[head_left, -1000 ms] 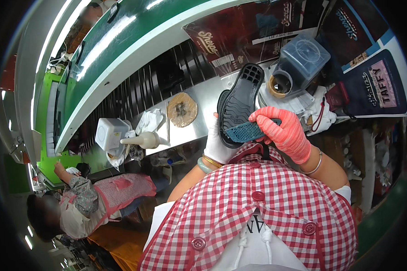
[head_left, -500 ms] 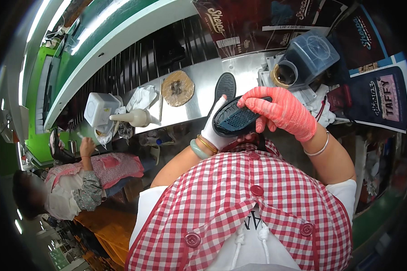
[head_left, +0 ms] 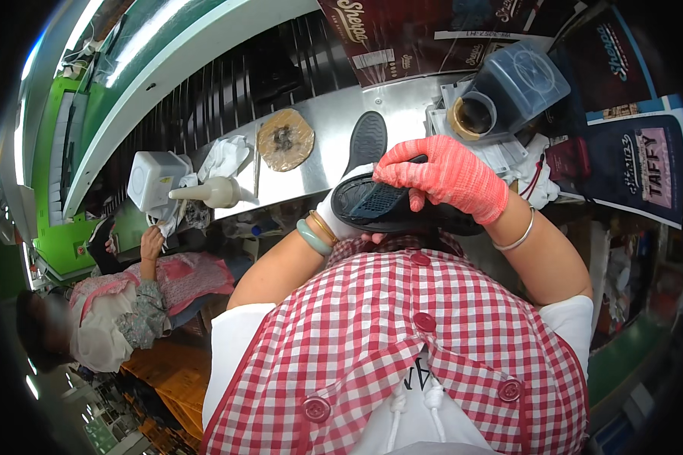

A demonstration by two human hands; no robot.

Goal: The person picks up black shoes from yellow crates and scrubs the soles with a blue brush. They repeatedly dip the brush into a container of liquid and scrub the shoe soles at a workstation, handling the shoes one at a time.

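A black shoe (head_left: 374, 203) lies sole up in front of my chest, with a textured blue-grey patch on its tread. Its rim is held by my left hand (head_left: 335, 221), in a white glove with bare fingertips showing beneath; the shoe hides most of those fingers. My right hand (head_left: 451, 180), in a coral knit glove, is over the sole. Its fingertips are pinched together against the tread; whether they grip anything small is hidden. Beyond the hands, a second dark shoe (head_left: 368, 136) rests sole up on the metal bench (head_left: 330, 102).
Left on the bench are a brown round pad (head_left: 286, 140), a stick (head_left: 256, 176), a squeeze bottle (head_left: 209, 192) and a white container (head_left: 153, 180). To the right are a cup (head_left: 472, 116), a clear blue bin (head_left: 520, 87) and boxes (head_left: 645, 163). A co-worker (head_left: 148, 292) sits at left.
Both hands and the shoe have moved slightly left, and the shoe has tilted flatter, showing more of its length. The whole view shifted a little. The co-worker's hand has moved to white material at the bench.
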